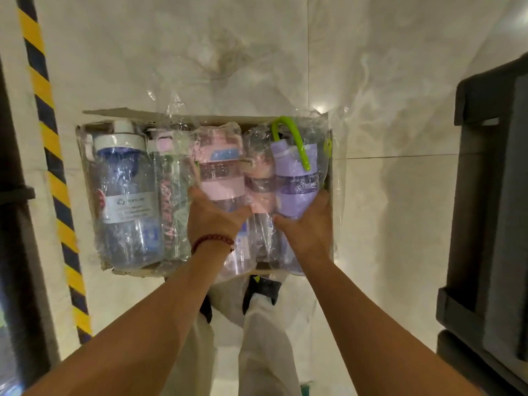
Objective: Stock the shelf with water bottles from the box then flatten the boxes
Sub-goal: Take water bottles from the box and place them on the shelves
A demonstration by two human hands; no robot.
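Bottles lie side by side in an open cardboard box [97,113] on a pale marbled tile floor [371,81], each wrapped in crinkled clear plastic, caps pointing away from the person. At the left end is a blue bottle [125,195] with a white lid; its pale label carries a recycling symbol and small print too blurred to read. Just beside it lies a clear slim bottle [171,201] with a small pink cap and dark pink lettering running along its length, not legible. The left hand [213,215], a red bead bracelet [213,240] at its wrist, curls its fingers around the body of a pink bottle [221,178], which has a pink lid, a pink band and a blue label patch whose writing cannot be made out. The right hand [307,224] grips the lower body of a purple bottle [297,181] with a lime-green carry loop [294,141] at its cap; a white logo on its purple band is too blurred to read. Between those two, another pinkish bottle [258,184] rests in the box. A yellow-and-black hazard stripe [48,155] runs down the floor to the left, and a dark grey plastic unit [491,195] stands at the right edge. The person's light trousers [257,338] show below the box.
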